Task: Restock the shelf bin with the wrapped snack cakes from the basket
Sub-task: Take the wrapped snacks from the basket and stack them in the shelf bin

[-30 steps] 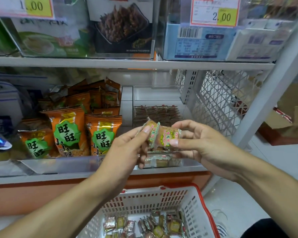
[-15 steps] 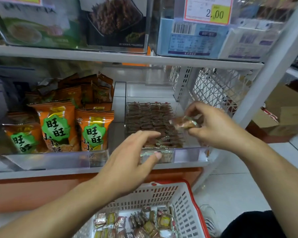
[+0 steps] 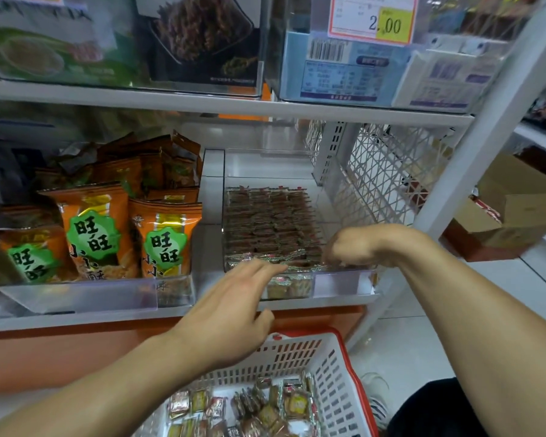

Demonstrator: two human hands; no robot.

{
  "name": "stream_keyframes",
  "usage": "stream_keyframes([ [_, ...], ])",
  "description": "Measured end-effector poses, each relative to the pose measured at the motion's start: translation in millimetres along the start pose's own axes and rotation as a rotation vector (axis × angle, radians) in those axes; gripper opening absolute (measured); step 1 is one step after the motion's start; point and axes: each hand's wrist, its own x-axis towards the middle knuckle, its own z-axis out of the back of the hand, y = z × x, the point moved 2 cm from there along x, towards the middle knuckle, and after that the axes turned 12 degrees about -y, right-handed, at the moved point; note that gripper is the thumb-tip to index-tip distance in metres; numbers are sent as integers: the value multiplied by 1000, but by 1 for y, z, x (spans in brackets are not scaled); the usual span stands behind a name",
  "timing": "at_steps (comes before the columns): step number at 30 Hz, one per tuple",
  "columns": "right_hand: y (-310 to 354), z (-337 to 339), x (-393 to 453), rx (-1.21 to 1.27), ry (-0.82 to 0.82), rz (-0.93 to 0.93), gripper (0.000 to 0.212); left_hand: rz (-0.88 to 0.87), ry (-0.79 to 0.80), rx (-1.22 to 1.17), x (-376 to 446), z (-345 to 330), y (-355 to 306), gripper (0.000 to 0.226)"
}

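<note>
Snack cakes (image 3: 267, 225) fill the clear shelf bin (image 3: 344, 280) in rows, and more lie in the basket (image 3: 334, 373) below. My left hand (image 3: 234, 313) reaches to the bin front with fingers straight, holding nothing. My right hand (image 3: 350, 247) is bent down into the bin's front right corner; I cannot tell what it holds.

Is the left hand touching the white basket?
Apart. The head view shows the left hand raised at the shelf bin's front, above the white basket.
</note>
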Motion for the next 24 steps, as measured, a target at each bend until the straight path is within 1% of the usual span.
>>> stream_keyframes([
  [1, -2, 1, 0, 73, 3, -25, 34, 0, -5, -8, 0, 0, 1, 68],
  [3, -5, -1, 1, 105, 1, -59, 30, -2, -18, -22, 0, 0, 2, 67],
  [5, -7, -4, 4, 12, -18, -72, 22, -8, -26, -21, 0, -1, 4, 67],
  [6, -5, -5, 4, -24, -26, -79, 22, -6, -27, -15, 1, -1, 5, 67],
  [9, -2, -10, 10, -43, -39, -115, 41, 13, -2, 41, 0, -4, 6, 72],
  [13, -3, -16, 19, 72, -12, -171, 46, -35, 5, 63, -2, -5, 5, 77],
  [15, -7, -20, 23, 188, 51, -173, 37, -51, 14, 61, -2, -4, 4, 78],
  [17, -10, -22, 23, 324, 87, -208, 13, -65, 11, 71, -2, -4, 4, 79],
  [18, -12, -22, 23, 362, 78, -223, 11, -68, 8, 76, -2, -4, 4, 80],
  [21, -11, -20, 24, 396, 30, -221, 20, -74, 4, 98, -1, -4, 3, 79],
  [24, -7, -18, 24, 433, 11, -235, 19, -74, 3, 98, -1, -3, 2, 79],
])
